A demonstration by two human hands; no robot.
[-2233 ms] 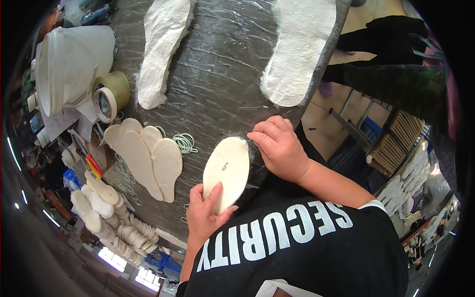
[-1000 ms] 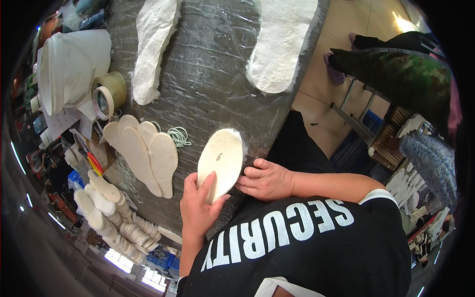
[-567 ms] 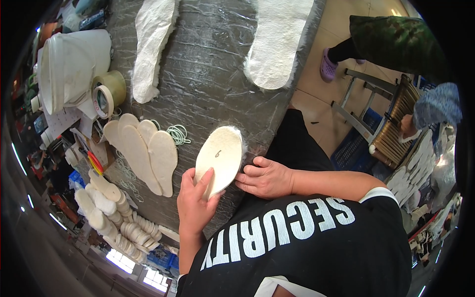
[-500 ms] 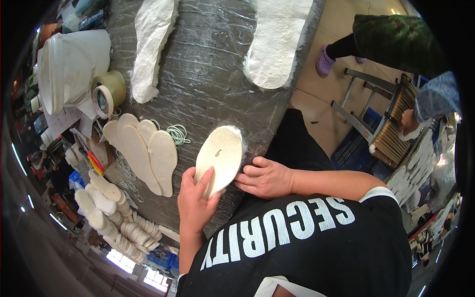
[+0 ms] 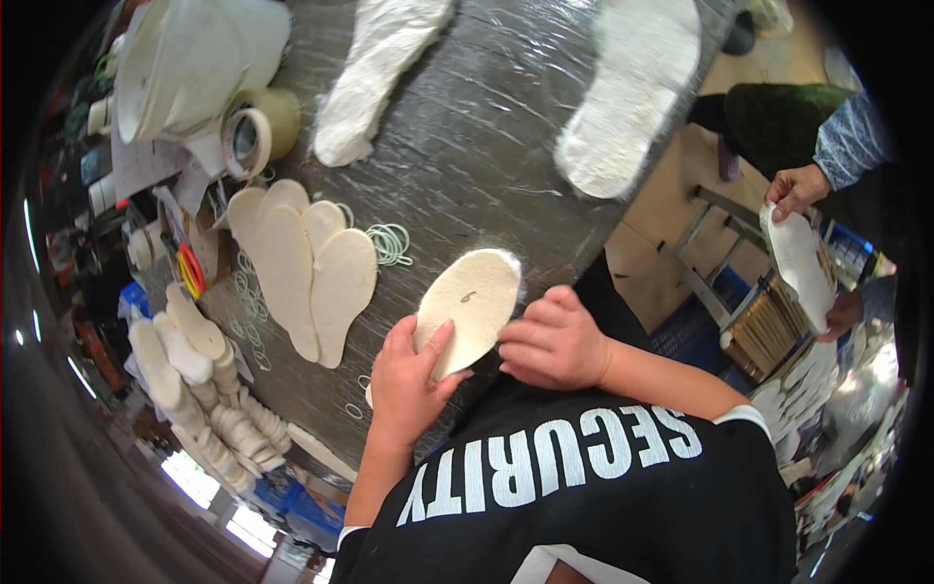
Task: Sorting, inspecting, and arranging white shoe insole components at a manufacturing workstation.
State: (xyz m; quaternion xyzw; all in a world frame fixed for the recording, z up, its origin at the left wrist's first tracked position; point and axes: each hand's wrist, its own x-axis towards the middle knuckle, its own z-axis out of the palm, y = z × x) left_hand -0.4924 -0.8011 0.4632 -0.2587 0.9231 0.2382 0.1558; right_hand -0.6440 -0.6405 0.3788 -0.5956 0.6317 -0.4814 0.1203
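My left hand (image 5: 413, 380) is closed around the lower end of a cream, felt-like insole (image 5: 477, 302), thumb on its upper face. A small dark mark is on that face, and white fluff shows at the far rim. Beside its right edge, my right hand (image 5: 559, 341) is closed with curled fingers. Whatever those fingertips pinch is hidden. Left of the insole, several flat cream insoles (image 5: 287, 268) lie fanned on the table. Pale green rubber bands (image 5: 391, 245) lie beside them in a small heap.
Two white fluffy insole pieces (image 5: 623, 127) lie on the plastic-covered table (image 5: 467, 127). Tape rolls (image 5: 255, 136) and a white bucket (image 5: 180, 73) stand at left, near bundled insoles (image 5: 209, 399). At right, another person's hand (image 5: 800, 187) holds a white insole over a stool (image 5: 769, 336).
The view has shifted, so the table's things sit differently in it. My right hand's fingers have curled up more beside the insole. The other person now holds up a white insole.
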